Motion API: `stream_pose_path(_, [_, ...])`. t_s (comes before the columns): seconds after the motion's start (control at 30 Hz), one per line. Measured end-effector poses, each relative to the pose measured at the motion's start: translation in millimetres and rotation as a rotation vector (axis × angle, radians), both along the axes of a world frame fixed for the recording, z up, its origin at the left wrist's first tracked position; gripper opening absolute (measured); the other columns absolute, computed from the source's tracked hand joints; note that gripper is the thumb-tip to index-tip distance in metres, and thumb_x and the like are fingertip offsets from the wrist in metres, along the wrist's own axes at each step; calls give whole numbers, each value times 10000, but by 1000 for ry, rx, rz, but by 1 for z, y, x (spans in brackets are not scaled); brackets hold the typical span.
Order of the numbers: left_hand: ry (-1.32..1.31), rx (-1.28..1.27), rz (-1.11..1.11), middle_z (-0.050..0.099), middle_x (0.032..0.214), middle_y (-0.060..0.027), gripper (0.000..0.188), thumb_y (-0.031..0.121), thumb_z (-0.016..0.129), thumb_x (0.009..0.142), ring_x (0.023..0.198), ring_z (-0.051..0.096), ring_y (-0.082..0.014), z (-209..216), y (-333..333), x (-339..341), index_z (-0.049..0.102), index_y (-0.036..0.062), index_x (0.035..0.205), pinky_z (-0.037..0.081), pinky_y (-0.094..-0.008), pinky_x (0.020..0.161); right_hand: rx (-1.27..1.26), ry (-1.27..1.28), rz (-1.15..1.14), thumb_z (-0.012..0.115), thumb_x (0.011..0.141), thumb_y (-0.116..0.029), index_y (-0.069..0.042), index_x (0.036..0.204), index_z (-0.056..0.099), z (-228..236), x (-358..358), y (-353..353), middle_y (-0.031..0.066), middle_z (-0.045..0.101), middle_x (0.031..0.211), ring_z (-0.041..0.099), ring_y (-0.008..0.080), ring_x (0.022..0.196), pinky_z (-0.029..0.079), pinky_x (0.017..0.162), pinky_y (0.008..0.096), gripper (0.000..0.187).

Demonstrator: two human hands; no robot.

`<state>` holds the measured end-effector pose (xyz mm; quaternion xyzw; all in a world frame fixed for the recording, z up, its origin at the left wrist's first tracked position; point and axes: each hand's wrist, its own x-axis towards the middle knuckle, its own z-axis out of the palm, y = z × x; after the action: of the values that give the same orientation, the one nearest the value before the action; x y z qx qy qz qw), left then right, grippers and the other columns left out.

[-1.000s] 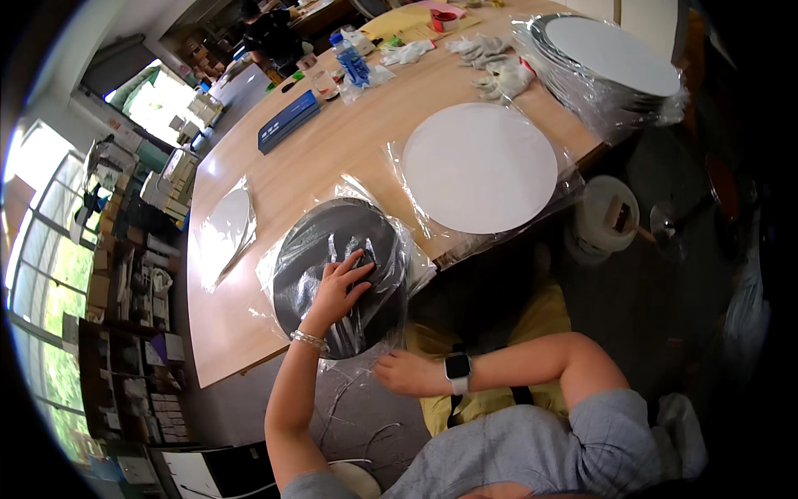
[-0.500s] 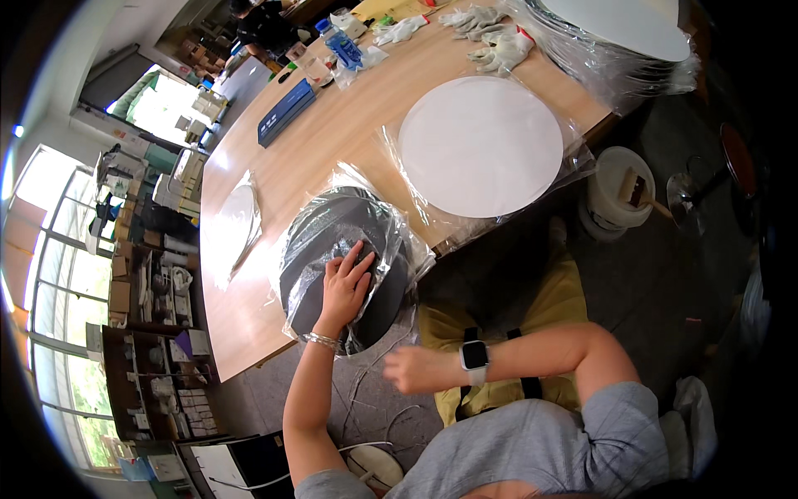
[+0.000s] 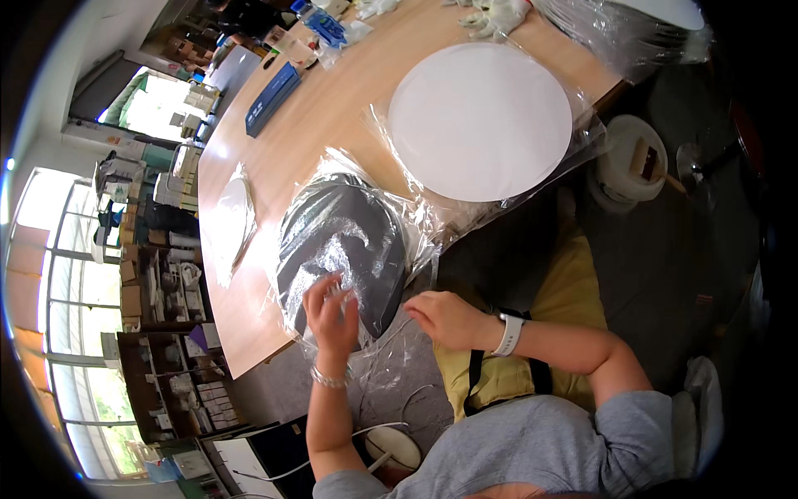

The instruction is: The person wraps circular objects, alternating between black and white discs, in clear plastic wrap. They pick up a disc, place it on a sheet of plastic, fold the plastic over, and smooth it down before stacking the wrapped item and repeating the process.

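A dark grey round disc [image 3: 374,224] in crinkled clear plastic film lies on the near edge of the table. Over its near part is my left hand [image 3: 332,320], fingers bent and apart; whether the tips touch the film I cannot tell. To the right of the disc, off the table edge, my right hand [image 3: 449,318] is closed with its fingers curled, and anything within them is hidden. A large white round disc [image 3: 482,125] on clear plastic lies farther right on the table.
A stack of film-wrapped white discs [image 3: 615,33] is at the far right. White gloves [image 3: 495,17], a blue bottle [image 3: 320,23] and a blue box [image 3: 273,100] are on the table [image 3: 332,116]. A white bucket [image 3: 633,166] with a brush stands right. Another person [image 3: 249,18] is at the back.
My left hand has lifted off the middle of the dark disc and drawn back toward its near edge. My right hand has moved up and right, closer to the table edge.
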<state>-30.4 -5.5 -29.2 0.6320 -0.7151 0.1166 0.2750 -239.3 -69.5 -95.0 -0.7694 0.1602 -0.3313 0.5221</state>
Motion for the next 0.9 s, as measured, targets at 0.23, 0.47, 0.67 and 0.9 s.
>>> stream_pose_path(0.23, [-42,319,93,486,1269,-120,394,105,804,608,1092,504,-296,-10,18,-49,642,75,966,446,-368,846,607,80,169,435,887,-39,63,1242,459,8,-9,-18,113,645,715,578,143,485,477,489,273,371])
stream_pose_path(0.47, [110,432,164,534,1234,-126,323,84,784,630,1127,511,-309,-2,11,-43,629,43,910,441,-388,900,921,30,328,403,939,-106,13,1312,424,-5,-3,-26,66,615,739,517,79,494,427,462,225,391])
stream_pose_path(0.67, [34,417,91,590,1162,-126,278,96,763,649,1085,542,-325,1,7,-42,628,48,888,453,-401,892,1039,18,378,401,951,-127,3,1333,400,-5,-4,-28,56,607,751,503,70,489,396,439,210,403])
stream_pose_path(0.9, [-37,402,69,599,1158,-132,257,101,749,664,1075,563,-324,1,8,-41,626,48,883,480,-389,863,1025,20,390,404,951,-131,5,1327,408,-5,-4,-28,53,609,748,508,67,491,399,436,206,400])
